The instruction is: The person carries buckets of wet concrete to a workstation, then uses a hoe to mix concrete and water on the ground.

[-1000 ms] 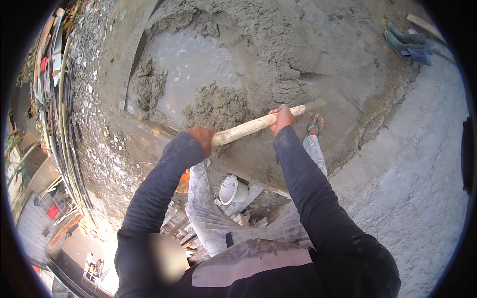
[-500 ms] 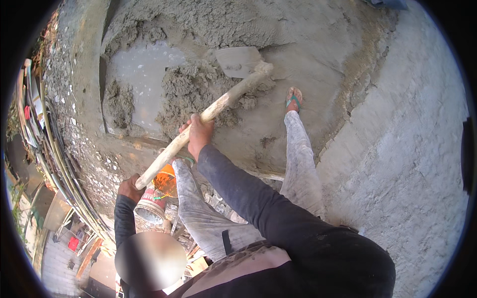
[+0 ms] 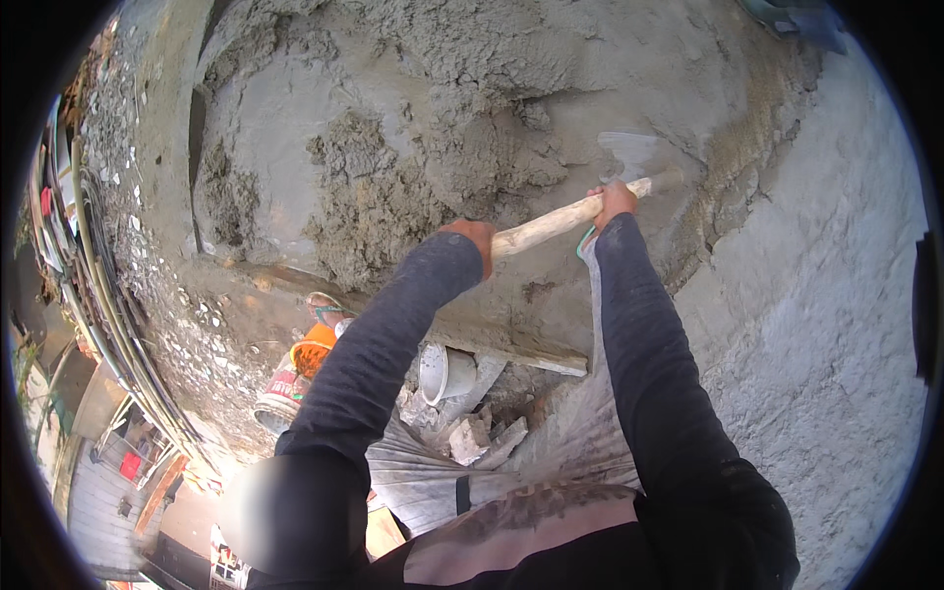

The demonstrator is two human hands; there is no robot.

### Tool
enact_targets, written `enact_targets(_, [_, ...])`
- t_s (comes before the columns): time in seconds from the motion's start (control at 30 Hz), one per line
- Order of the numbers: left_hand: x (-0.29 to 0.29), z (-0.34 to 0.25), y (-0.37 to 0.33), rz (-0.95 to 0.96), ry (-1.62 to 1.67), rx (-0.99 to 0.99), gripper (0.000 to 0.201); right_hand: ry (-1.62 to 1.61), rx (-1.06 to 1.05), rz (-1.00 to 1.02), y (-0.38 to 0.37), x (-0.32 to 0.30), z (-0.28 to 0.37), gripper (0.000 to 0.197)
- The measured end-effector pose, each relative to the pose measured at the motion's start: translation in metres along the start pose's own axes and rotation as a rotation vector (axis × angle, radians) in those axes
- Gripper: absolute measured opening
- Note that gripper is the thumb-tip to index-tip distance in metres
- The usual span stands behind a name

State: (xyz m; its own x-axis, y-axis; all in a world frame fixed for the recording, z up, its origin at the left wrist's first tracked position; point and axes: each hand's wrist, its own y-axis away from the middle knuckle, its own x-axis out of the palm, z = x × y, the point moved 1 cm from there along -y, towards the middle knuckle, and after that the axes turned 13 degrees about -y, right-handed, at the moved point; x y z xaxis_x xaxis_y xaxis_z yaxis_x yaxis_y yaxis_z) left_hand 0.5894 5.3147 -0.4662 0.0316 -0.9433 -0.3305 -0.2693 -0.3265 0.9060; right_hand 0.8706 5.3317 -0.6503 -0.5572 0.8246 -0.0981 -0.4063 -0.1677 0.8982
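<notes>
Nearest the wearer: two dark sleeves (image 3: 344, 369), dust-marked, over pale, grey-stained trousers (image 3: 433, 472). Hands, two, both grasping: left hand (image 3: 472, 244) clenched round the near end of a hoe (image 3: 541, 232); right hand (image 3: 614, 202) wrapped round the same handle, farther along. Hoe, one: held slantwise at the right part of the wet mortar (image 3: 359, 197); handle thick, of pale bare wood, its far end coated grey; blade flat, light grey, blurred, whether touching the mortar cannot be told. White bucket (image 3: 442, 372), one, tilted, near broken blocks (image 3: 472, 438). Orange bucket (image 3: 313, 349), one, beside the left sleeve. Mortar: grey, crumbly heap at middle, smoother around. Rough concrete (image 3: 796, 315), pale, to the right. Long poles (image 3: 108, 305), bundled, far left.
</notes>
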Motion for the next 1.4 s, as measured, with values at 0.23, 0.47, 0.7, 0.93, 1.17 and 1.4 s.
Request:
enact_targets(0.23, [0.000, 0.157, 0.213, -0.142, -0.128, -0.233, 0.021, -0.158, 0.321, 0.005, 0.202, 0.094, -0.194, 0.008])
enact_targets(0.47, [0.052, 0.295, 0.329, -0.206, -0.209, -0.401, 0.023, -0.208, 0.412, 0.114, 0.352, 0.124, -0.288, 0.019])
enact_targets(0.7, [0.101, 0.266, 0.335, -0.353, 0.093, -0.419, 0.012, -0.217, 0.384, 0.343, 0.371, 0.119, -0.249, 0.016])
enact_targets(0.93, [0.171, 0.001, 0.095, -0.295, 0.555, -0.087, 0.041, 0.394, -0.192, 0.050, 0.143, 0.022, -0.020, 0.028])
enact_targets(1.17, [0.136, -0.137, -0.045, 0.185, 1.448, 0.116, 0.032, 0.822, -0.275, 0.028, -0.048, 0.007, 0.072, 0.024])
enact_targets(1.4, [0.236, 0.047, 0.065, 0.141, 1.297, -0.166, 0.045, 0.558, 0.050, 0.116, 0.062, 0.020, -0.181, 0.037])
